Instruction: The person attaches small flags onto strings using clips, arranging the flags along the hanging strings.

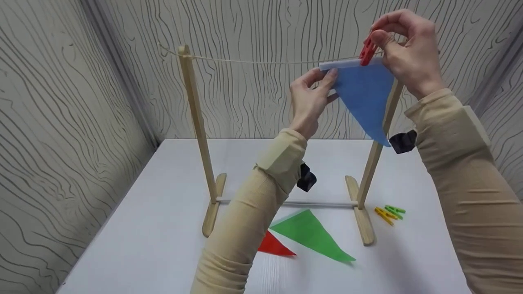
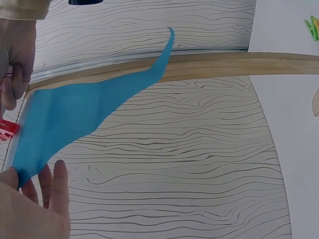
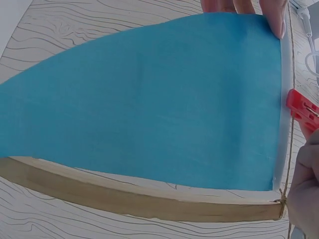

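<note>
A blue triangular pennant [image 1: 363, 94] with a white top edge hangs at the string [image 1: 253, 62], near the right post. My left hand [image 1: 310, 96] pinches its upper left corner between thumb and fingers. Above the pennant's top edge, my right hand [image 1: 412, 51] grips a red clothespin [image 1: 369, 50] by its handles. The clothespin's tip overlaps the white edge and the string, as the right wrist view also shows at the red clothespin [image 3: 303, 107]. The pennant's pointed end curls at the bottom, in front of the right post [image 1: 372, 171].
A wooden left post [image 1: 198, 126] carries the string's other end; a white rod [image 1: 318, 203] joins the feet. On the white table [image 1: 155, 245] lie a green pennant [image 1: 312, 234] and a partly hidden red pennant [image 1: 276, 245]. Yellow [image 1: 384, 215] and green clothespins [image 1: 395, 211] lie right of the stand.
</note>
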A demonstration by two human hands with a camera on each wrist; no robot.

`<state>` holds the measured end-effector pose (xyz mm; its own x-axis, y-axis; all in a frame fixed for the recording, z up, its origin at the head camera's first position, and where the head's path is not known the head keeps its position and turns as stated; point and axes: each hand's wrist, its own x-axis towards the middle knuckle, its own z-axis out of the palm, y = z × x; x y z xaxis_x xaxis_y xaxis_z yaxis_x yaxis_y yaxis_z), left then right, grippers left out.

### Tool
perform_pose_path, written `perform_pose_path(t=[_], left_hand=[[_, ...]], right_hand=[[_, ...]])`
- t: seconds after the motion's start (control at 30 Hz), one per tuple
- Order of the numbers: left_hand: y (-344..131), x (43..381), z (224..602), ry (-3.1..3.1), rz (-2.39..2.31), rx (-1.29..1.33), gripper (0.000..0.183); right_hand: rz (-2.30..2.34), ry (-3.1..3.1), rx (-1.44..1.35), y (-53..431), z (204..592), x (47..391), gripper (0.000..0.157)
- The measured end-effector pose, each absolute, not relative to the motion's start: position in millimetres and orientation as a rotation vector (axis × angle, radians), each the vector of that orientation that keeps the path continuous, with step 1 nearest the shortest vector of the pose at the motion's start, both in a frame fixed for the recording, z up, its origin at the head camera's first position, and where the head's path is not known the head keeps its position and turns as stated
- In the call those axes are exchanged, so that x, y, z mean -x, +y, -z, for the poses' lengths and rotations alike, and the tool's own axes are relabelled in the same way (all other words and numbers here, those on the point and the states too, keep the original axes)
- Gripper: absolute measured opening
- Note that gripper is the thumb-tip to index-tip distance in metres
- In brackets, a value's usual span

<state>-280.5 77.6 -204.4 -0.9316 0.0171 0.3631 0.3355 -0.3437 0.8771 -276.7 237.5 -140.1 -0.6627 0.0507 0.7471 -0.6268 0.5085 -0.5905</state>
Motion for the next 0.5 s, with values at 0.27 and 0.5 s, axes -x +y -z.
perform_pose_path(t=[0.27, 0.5], left_hand=[[78.3, 278.7, 201.5, -1.681, 2.354, 0.465, 0.021], [79.6, 278.2, 199.4, -1.66, 2.387, 0.44, 0.021]], right_hand=[[-1.139, -2.078, -0.468, 239.9, 143.3, 276.6, 0.009], [-1.131, -2.131, -0.483, 239.4, 145.2, 273.9, 0.013]])
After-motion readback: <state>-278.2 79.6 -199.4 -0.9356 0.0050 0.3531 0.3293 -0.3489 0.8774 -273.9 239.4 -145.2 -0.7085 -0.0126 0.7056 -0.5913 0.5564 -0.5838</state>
